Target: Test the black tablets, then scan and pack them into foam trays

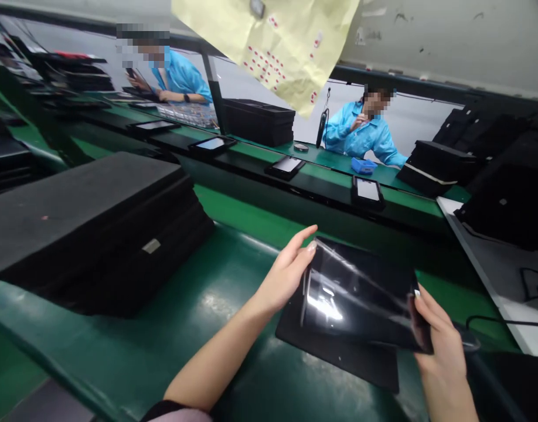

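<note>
A glossy dark tablet-like panel (361, 299) is held tilted between both hands, light glaring off its surface. My left hand (289, 269) grips its left edge, thumb on the front and index finger stretched past the top corner. At the right edge, my right hand (442, 331) is closed round the side, with the thumb near the front. Beneath the panel, a flat black foam sheet (339, 360) lies on the green table (234, 351). The fingers behind the panel are hidden.
A tall stack of black foam trays (84, 228) stands at the left. Beyond the table, a line carries several devices in black trays, one of them at the right (368, 190). Two people in blue sit behind it. A yellow sheet (273, 53) hangs overhead. A cable (493, 320) lies at the right.
</note>
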A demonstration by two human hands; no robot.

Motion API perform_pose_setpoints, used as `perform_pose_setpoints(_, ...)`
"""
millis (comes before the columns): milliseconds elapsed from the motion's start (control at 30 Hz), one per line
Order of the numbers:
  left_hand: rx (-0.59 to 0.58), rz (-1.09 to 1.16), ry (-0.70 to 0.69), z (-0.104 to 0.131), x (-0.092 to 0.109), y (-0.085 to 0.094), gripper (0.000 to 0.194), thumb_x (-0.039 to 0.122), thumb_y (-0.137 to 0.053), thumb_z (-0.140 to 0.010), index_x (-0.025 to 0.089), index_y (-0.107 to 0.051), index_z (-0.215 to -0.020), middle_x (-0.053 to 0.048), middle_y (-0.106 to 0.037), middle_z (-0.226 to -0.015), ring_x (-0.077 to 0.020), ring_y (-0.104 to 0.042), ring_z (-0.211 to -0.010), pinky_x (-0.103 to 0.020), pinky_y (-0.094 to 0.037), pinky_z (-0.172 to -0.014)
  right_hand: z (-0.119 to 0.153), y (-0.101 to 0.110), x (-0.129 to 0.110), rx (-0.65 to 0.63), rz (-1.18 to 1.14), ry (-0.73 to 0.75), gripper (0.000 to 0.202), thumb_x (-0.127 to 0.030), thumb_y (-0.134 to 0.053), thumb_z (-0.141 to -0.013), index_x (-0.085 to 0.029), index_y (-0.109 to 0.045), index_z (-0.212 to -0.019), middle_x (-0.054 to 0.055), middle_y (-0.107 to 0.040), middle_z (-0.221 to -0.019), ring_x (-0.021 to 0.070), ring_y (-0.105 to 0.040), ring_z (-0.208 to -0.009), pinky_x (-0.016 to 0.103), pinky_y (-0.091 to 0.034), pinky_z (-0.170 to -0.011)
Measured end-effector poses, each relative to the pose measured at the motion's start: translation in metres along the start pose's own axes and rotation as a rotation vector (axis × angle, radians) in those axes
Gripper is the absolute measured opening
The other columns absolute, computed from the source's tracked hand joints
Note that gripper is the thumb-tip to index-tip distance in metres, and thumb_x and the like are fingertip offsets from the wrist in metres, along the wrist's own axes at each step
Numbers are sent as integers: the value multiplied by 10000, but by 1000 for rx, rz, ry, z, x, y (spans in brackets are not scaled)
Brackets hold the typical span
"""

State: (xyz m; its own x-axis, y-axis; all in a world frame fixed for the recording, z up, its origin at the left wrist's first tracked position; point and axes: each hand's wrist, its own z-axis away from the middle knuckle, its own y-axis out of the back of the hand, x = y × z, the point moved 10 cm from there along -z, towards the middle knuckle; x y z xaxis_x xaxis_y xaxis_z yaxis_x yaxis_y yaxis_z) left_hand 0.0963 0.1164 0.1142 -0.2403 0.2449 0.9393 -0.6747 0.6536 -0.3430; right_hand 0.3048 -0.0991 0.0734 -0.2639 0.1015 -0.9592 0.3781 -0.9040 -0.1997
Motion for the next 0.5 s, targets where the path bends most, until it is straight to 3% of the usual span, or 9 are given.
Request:
perform_pose_setpoints(100, -138, 268, 51, 20, 12, -23, 588, 402, -555, -839, 236, -373, -1373, -29, -606, -846, -147, -581, -737, -273, -478, -695, -3, 9, -5, 40, 31, 107, 300, -232, -748, -620, -238, -708, -918, 4, -690, -1021, 158, -631, -970, 173, -550, -757)
perform_pose_setpoints(167, -250, 324, 58, 35, 15, -36, 596, 386, -577, -837, 251, -371, -1380, -37, -610, -872, -149, -593, -763, -259, -481, -691, -5, 12, 2, 44, 37, 88, 267, -226, -744, -617, -242, -714, -881, 1, -693, -1012, 155, -627, -981, 160, -550, -756)
perform_pose_setpoints(300, -374, 311, 37, 55, 20, -46, 592, 358, -538, -878, 297, -292, -1413, -48, -615, -929, -139, -605, -776, -272, -499, -720, -2, 10, 21, 35, -9, -52, 316, -231, -753, -602, -255, -707, -914, -12, -683, -1042, 154, -622, -998, 151, -552, -750)
perform_pose_setpoints(500, -470, 223, -30, 67, 35, -53, 566, 333, -447, -926, 354, -191, -1430, -81, -574, -1188, -148, -620, -850, -294, -532, -744, -2, 5, 25, 7, 57, -26, 339, -288, -751, -578, -236, -710, -910, 9, -667, -1086, 190, -595, -1055, 190, -564, -782)
